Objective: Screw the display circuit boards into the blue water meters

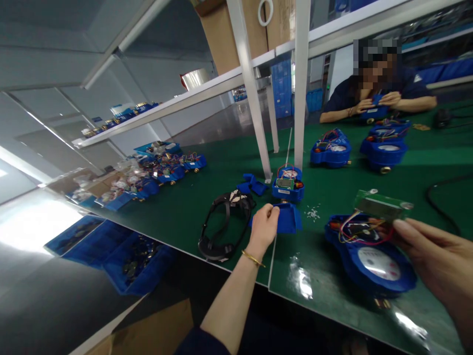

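Observation:
My left hand (pixel 263 227) pinches the edge of a small blue plastic cover (pixel 288 218) lying on the green table (pixel 192 207). My right hand (pixel 436 256) reaches in from the right, fingers extended against an open blue meter body (pixel 369 259) with red and yellow wires and a white dial. A green circuit board (pixel 382 204) sits tilted above that meter, at my fingertips. Whether the fingers grip the board or only touch it is unclear. Another open blue meter (pixel 288 185) stands just behind the cover.
Black goggles (pixel 225 224) lie left of my left hand, near blue plastic pieces (pixel 253 185). White posts (pixel 301 84) hold a shelf overhead. A person across the table handles a blue meter (pixel 373 113), with more meters (pixel 330 148) nearby. Blue bins (pixel 125 256) sit below the table's left edge.

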The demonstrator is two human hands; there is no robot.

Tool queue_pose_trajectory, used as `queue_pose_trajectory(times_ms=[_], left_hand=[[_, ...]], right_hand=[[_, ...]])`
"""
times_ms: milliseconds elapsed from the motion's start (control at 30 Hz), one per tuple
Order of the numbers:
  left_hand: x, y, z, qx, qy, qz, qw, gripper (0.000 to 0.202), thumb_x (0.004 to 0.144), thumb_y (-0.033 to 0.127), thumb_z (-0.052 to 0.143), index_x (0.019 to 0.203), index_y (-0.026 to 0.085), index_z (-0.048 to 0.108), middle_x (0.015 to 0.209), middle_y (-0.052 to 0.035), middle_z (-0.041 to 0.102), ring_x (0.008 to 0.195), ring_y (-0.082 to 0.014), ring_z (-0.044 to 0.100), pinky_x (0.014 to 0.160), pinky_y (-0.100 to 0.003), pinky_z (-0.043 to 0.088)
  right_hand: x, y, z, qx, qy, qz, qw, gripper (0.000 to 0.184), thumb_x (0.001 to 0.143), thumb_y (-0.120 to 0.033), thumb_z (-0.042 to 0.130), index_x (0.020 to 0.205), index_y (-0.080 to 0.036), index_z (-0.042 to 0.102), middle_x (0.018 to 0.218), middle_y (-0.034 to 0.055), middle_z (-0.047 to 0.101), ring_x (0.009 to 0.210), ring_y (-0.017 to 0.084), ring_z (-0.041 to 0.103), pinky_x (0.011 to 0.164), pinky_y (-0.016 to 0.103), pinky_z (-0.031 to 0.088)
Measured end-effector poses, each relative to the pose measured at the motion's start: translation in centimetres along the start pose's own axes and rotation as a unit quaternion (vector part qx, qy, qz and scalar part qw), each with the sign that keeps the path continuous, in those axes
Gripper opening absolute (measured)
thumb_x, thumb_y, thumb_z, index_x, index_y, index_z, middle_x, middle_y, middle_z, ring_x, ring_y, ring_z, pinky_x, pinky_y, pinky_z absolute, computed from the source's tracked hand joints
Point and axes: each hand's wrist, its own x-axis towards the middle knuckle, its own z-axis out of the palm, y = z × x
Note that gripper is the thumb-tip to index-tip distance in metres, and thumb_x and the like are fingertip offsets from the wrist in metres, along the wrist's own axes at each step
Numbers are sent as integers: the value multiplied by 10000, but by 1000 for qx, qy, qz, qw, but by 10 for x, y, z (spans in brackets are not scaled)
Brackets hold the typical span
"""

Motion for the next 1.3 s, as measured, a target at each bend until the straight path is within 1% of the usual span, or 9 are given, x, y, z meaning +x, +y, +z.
queue_pose_trajectory(times_ms=[100,200,333,433,633,833,933,1133,1300], left_hand=[[12,3,-1,42,-21,26,999,347,790,291,642,522,195,442,538,53,399,605,-129,353,603,-286,193],[25,11,5,40,-53,38,997,331,783,302,663,520,195,493,503,64,423,571,-124,367,600,-281,210],[44,17,23,-19,-36,25,999,220,781,287,663,609,195,561,555,59,488,601,-126,424,611,-260,262],[53,19,39,-100,-22,-18,995,89,788,223,607,717,194,560,619,50,515,599,-114,455,601,-244,302],[46,16,74,-259,-60,-118,957,258,696,123,620,678,206,376,534,91,372,467,-58,378,489,-201,249],[25,14,110,-330,-94,-130,930,257,693,145,715,719,181,462,586,61,491,507,-56,441,505,-199,292],[17,17,111,-343,-128,-106,925,221,728,257,741,710,157,545,636,33,539,564,-70,484,531,-210,313],[8,14,102,-350,-173,-67,918,346,746,449,735,675,129,621,670,-18,605,632,-104,507,571,-234,325],[7,8,103,-322,-187,-41,927,283,717,363,755,829,110,693,733,-26,645,628,-96,506,611,-239,359]], right_hand=[[-6,-10,14,45,-27,45,998,586,194,-305,947,723,-148,750,781,93,708,608,170,664,607,164,579],[-3,-9,18,45,-83,38,995,527,274,-305,957,725,-156,727,778,81,704,643,180,675,615,185,583],[4,-5,15,34,-163,37,985,463,417,-328,946,788,-178,712,789,58,706,661,176,677,587,192,564],[6,-4,15,19,-200,26,979,448,510,-373,921,850,-183,700,800,51,708,723,189,688,615,213,565],[4,-4,22,23,-186,21,982,499,474,-403,931,812,-172,644,760,73,703,709,213,695,590,229,551],[5,-1,29,34,-174,17,984,504,460,-392,942,805,-161,656,763,62,701,650,159,672,595,197,554],[8,1,28,20,-139,-14,990,499,458,-390,944,784,-153,651,735,57,696,598,134,655,565,172,553],[6,1,26,15,-110,-25,994,576,426,-388,955,833,-136,634,735,82,701,590,158,673,573,184,580],[2,1,28,21,-114,-15,993,656,374,-373,967,880,-153,613,713,62,699,565,157,669,563,185,584]])
